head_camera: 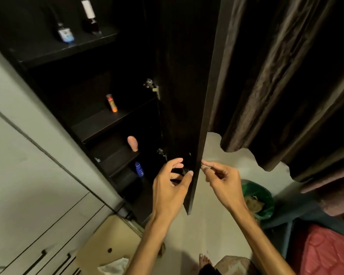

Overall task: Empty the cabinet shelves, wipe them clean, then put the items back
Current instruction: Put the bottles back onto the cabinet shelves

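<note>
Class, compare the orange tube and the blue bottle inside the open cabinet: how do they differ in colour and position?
The orange tube is orange with a pale top; the blue bottle is dark blue. The orange tube stands on a higher shelf; the blue bottle stands two shelves lower, nearer the left hand. Both are small, upright and alone on dark shelves.

Home bedroom: wardrobe (187, 76), curtains (276, 76), bed (326, 251).
</note>
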